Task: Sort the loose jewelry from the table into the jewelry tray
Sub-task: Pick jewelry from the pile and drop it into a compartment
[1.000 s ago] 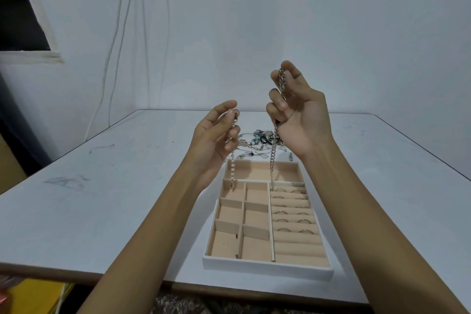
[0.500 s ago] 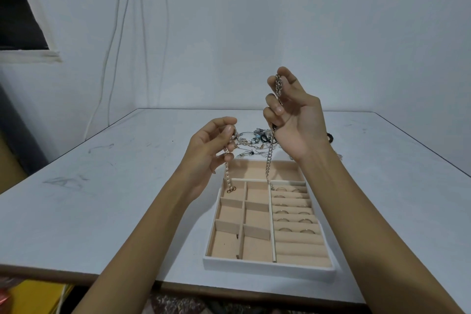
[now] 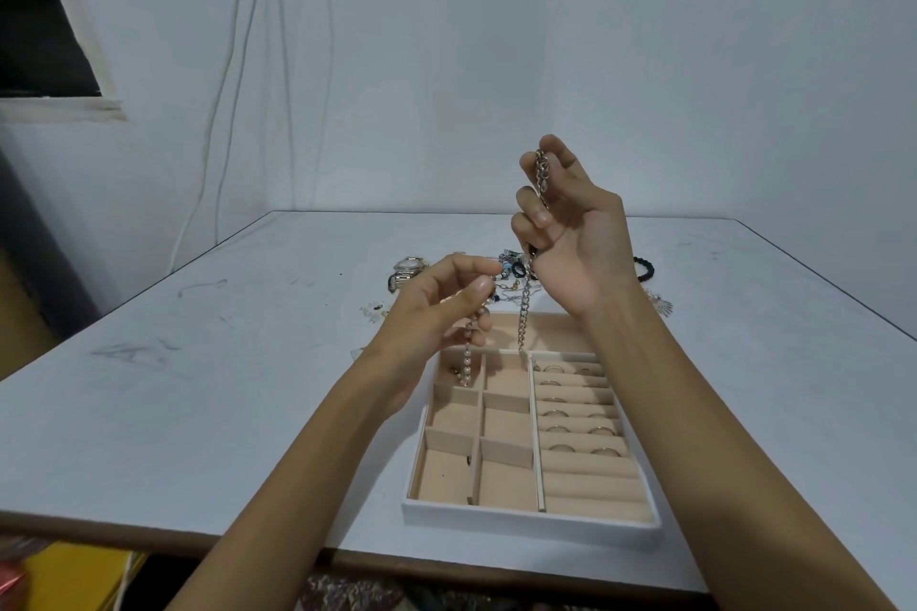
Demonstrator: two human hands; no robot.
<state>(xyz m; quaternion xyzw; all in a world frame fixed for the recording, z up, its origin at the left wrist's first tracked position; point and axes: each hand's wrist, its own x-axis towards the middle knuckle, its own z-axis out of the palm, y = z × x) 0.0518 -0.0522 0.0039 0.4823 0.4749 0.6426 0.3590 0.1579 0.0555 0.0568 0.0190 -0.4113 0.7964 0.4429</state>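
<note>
Two chains: one beaded chain point(image 3: 466, 365) in the left hand point(image 3: 436, 308), one link chain point(image 3: 523, 318) in the right hand point(image 3: 578, 253), over one tray point(image 3: 526, 518). One watch point(image 3: 408, 269) and one black bracelet point(image 3: 645, 269) lie on one table point(image 3: 198, 412).

- Plain room, likely a home: bare white walls point(image 3: 595, 65) meet in a corner.
- Loose cables point(image 3: 213, 124) hang beside a dark window point(image 3: 39, 40).
- Scuffed white counter point(image 3: 198, 387) carries personal jewelry point(image 3: 511, 270).

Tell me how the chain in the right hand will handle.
Likely floppy: the chain hangs limp from the right hand. Probably pools in a heap when lowered into the tray. Chunky metal links suggest some weight.
</note>
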